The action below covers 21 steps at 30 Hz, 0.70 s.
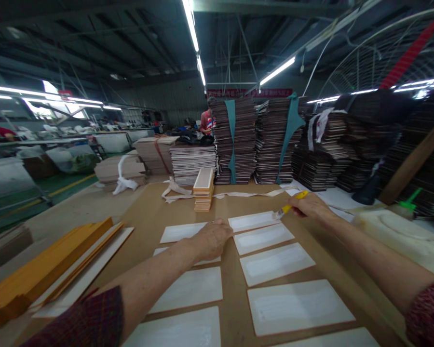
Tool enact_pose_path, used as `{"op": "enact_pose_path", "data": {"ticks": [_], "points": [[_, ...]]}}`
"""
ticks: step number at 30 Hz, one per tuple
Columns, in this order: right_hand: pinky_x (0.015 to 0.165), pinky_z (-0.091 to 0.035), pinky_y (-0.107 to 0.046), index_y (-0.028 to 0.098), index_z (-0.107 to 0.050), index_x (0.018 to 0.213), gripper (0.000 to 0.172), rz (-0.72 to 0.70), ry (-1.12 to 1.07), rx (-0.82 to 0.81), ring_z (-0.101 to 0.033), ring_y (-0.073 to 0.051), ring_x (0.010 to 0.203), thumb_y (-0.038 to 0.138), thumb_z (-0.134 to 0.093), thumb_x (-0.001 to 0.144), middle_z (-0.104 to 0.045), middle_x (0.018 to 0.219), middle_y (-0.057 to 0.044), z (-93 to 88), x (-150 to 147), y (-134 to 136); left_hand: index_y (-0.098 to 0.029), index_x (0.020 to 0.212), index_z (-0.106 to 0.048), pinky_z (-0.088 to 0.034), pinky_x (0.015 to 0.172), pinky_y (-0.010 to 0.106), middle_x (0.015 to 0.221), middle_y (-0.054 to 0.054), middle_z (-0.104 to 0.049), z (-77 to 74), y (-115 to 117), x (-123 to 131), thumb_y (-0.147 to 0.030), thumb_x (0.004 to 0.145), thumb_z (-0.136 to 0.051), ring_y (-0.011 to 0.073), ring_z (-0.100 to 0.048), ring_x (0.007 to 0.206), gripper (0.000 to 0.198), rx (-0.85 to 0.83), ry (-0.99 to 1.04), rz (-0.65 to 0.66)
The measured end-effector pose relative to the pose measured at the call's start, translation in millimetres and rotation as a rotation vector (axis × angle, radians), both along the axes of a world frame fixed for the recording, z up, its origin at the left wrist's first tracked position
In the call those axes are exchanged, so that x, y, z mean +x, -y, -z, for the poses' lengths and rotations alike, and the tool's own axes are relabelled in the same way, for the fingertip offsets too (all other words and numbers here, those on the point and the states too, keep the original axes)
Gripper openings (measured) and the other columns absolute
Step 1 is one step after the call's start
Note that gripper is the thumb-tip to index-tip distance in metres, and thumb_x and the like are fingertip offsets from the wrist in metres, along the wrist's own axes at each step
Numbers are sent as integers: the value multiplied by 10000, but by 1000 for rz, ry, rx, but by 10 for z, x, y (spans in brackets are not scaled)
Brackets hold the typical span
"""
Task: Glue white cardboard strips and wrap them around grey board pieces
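Observation:
In my right hand (309, 206) is a flat paintbrush (286, 208) with a yellow handle, its bristles on the right end of the farthest white panel (251, 221) in the right-hand column. My left hand (214, 238) reaches over the left-hand column. Its fingers are curled together, with the tips at the left end of that same panel; whether they grip it is hidden. Nearer to me in the right column lie more white panels (277, 262) with a wet-looking white coat. The left column's panels (191, 289) are partly covered by my left forearm.
A small stack of narrow panels (203, 185) stands behind the columns. Long yellow-edged strips (50, 265) lie at left. Tall stacks of dark sheets (238, 140) line the back. A white container (394, 236) sits at right, below a large fan (383, 58). A person (206, 121) is behind the stacks.

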State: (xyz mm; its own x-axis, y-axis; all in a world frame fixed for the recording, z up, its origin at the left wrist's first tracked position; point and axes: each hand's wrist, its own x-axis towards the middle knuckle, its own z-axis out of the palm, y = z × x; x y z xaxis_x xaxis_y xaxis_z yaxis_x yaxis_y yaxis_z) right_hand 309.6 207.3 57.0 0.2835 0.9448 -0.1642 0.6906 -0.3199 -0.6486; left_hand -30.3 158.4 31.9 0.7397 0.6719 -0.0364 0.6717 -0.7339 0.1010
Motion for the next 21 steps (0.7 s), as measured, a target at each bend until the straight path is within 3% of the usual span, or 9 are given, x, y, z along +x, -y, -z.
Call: {"op": "enact_pose_path", "data": {"ticks": [5,21], "points": [[663,-567,-296,135,-659,1023,283,-40,-13,48,-651,-143,740,413,-621,986,-672,926,-29,-16,50,60,-191,1063,-693,-503,988,388,1081,109,-734,1,7,2,30,723,-561,271,-608,1103,427,17,-7,9],[652,-566,-292,145,-656,1038,259,-35,5,151,-644,-135,726,397,-615,992,-670,926,-23,180,131,-43,-185,1027,-695,-521,976,384,1075,107,-737,-29,22,23,37,698,-564,268,-631,1093,418,26,-30,1]]}}
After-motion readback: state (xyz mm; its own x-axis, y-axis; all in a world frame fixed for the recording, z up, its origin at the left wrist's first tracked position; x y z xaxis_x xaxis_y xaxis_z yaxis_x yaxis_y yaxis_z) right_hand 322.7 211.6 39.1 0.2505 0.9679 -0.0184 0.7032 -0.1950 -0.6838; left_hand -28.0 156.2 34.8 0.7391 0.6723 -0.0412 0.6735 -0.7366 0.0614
